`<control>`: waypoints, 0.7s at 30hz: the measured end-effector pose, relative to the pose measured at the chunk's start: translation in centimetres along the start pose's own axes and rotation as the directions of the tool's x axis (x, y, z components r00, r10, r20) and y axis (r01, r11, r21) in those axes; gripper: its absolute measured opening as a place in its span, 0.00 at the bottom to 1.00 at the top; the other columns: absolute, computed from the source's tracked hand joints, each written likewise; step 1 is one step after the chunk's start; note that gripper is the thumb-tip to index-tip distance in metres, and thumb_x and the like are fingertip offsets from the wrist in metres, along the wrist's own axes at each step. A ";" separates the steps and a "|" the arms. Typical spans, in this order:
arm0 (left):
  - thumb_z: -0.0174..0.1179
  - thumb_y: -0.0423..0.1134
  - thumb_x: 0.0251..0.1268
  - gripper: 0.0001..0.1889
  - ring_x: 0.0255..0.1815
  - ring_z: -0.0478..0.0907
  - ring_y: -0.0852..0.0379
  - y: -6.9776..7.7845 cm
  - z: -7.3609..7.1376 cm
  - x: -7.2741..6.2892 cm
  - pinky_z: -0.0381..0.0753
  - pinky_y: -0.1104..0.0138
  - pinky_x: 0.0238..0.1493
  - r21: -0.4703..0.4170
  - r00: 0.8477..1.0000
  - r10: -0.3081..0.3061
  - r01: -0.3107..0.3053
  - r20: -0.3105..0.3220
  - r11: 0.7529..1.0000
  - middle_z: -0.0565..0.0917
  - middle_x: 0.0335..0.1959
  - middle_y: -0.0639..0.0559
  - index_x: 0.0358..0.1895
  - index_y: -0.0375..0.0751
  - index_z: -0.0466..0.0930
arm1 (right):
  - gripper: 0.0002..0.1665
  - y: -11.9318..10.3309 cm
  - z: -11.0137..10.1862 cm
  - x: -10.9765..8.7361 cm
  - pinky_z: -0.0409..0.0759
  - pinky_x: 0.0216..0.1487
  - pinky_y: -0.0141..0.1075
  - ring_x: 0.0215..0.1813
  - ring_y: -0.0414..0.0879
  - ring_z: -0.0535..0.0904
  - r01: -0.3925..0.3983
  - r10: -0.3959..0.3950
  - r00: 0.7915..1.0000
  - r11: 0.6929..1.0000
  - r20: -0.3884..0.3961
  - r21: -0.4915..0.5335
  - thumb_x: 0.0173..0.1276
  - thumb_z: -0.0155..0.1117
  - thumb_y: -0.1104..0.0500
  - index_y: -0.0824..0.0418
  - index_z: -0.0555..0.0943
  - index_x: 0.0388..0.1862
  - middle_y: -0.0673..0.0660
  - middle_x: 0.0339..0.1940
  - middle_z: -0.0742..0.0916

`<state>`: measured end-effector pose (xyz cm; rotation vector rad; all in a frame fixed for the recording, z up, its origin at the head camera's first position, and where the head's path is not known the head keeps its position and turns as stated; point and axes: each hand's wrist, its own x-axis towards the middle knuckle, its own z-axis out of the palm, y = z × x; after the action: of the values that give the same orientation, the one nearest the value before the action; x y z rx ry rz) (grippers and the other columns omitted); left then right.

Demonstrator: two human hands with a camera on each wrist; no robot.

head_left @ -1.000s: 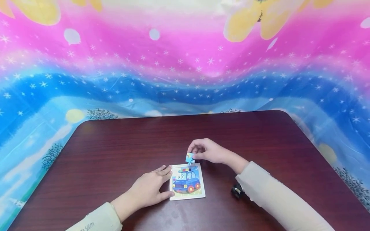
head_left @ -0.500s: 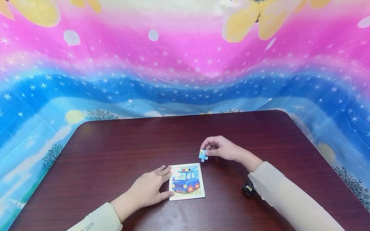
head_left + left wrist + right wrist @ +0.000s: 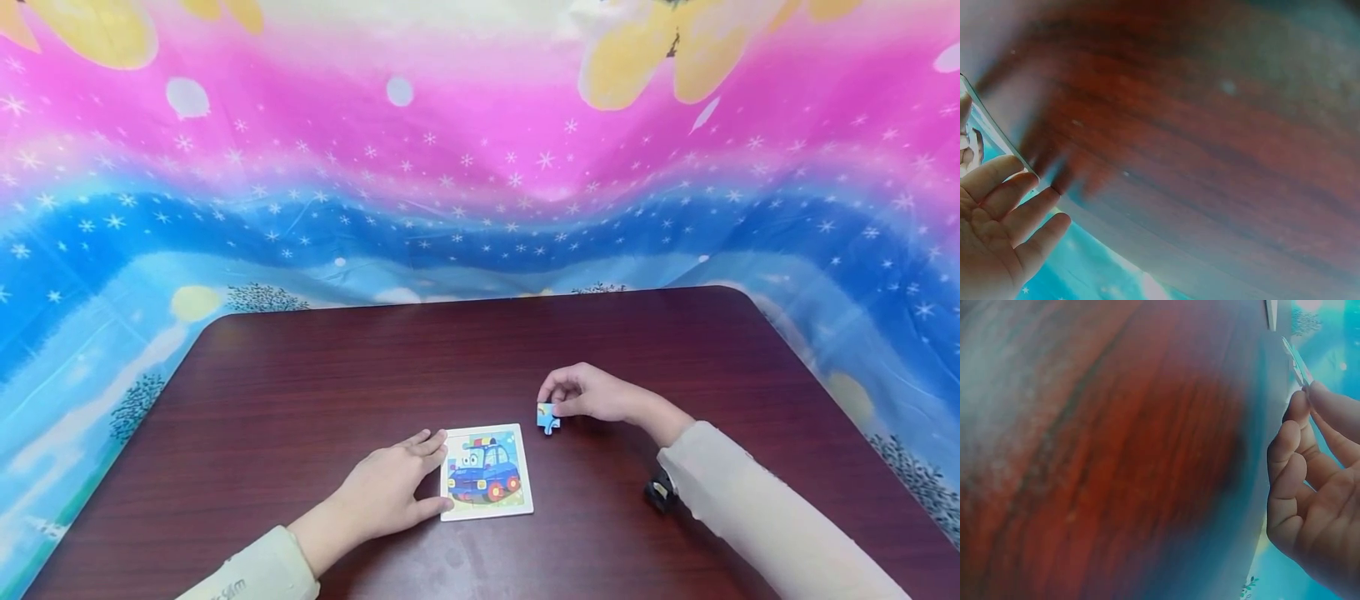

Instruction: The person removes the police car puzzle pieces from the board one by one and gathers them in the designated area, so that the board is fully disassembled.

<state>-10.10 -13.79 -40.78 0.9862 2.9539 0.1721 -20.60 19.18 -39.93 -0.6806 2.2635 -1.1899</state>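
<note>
A square jigsaw puzzle in a white frame lies on the table, its picture a blue cartoon car with a colourful roof light. A pale gap shows in its upper left corner. My left hand rests along the frame's left edge, fingers extended and thumb at the lower left corner. Right of the frame's upper corner, my right hand pinches a light-blue puzzle piece between thumb and index finger. In the right wrist view the puzzle piece appears edge-on, the other fingers curled beneath.
The dark red-brown wooden table has rounded far corners. A small black object sits at the right sleeve's cuff. Behind the table hangs a pink and blue patterned cloth.
My right hand has moved right with the puzzle piece, from the frame's top edge to beyond its right side. The left hand and the frame have stayed in place.
</note>
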 end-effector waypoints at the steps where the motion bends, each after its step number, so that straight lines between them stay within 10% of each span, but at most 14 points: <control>1: 0.66 0.61 0.57 0.36 0.67 0.77 0.47 0.0 0.0 0.0 0.82 0.55 0.59 0.000 1.000 0.002 -0.002 -0.001 1.000 0.78 0.67 0.45 0.61 0.37 0.80 | 0.09 0.1 0.0 0.0 0.75 0.34 0.31 0.32 0.45 0.73 -0.002 0.002 1.000 1.000 0.007 0.004 0.68 0.62 0.70 0.67 0.82 0.46 0.58 0.32 0.82; 21: 0.67 0.61 0.57 0.36 0.66 0.77 0.48 0.0 0.0 -0.1 0.82 0.55 0.59 -0.006 1.000 0.004 -0.004 -0.012 1.000 0.78 0.67 0.46 0.61 0.37 0.80 | 0.09 0.7 -0.7 0.2 0.74 0.31 0.31 0.27 0.41 0.73 0.017 -0.022 0.999 0.992 -0.042 -0.126 0.67 0.65 0.68 0.68 0.82 0.46 0.56 0.30 0.82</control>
<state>-10.05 -13.89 -40.74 0.9943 2.9607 0.1875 -21.37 19.81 -40.19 -0.7320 2.3890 -1.0879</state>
